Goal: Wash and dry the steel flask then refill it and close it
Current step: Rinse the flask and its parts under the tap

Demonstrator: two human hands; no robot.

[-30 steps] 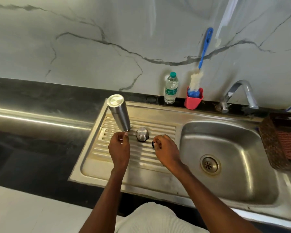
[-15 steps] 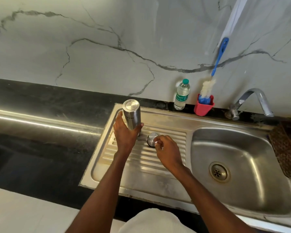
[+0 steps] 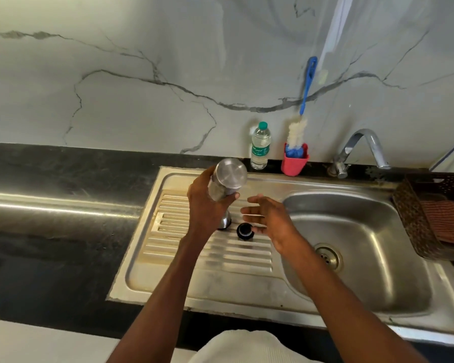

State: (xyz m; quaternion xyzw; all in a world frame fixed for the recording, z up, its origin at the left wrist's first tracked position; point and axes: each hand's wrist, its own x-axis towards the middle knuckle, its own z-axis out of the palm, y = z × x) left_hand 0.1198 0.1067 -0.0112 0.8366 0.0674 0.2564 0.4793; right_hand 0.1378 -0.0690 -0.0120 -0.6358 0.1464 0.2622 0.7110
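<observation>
Fingers of the left hand (image 3: 206,205) curl round one steel flask (image 3: 227,180), gripping its body and holding it lifted above the ribbed drainboard (image 3: 168,231), its flat bottom turned toward the camera and its mouth hidden below the hand. The right hand (image 3: 268,218) hovers just beside it with fingers spread and straight, holding nothing. Two loose parts lie on the ribs under the hands: one steel cap (image 3: 224,222), partly hidden behind the left wrist, and one black stopper (image 3: 244,231) just to its right, near the right palm. They sit about midway along the drainboard, toward the edge that meets the single sink basin (image 3: 364,231). One drain (image 3: 328,256) shows in the basin floor. Along the back edge of the counter (image 3: 63,179) stand one clear water bottle (image 3: 260,146) with a green cap, one red holder (image 3: 294,161) with one blue-handled bottle brush (image 3: 303,111) leaning against the wall, and one curved tap (image 3: 362,148). At the right edge sits one dark basket (image 3: 414,218) holding one reddish cloth (image 3: 443,218).
</observation>
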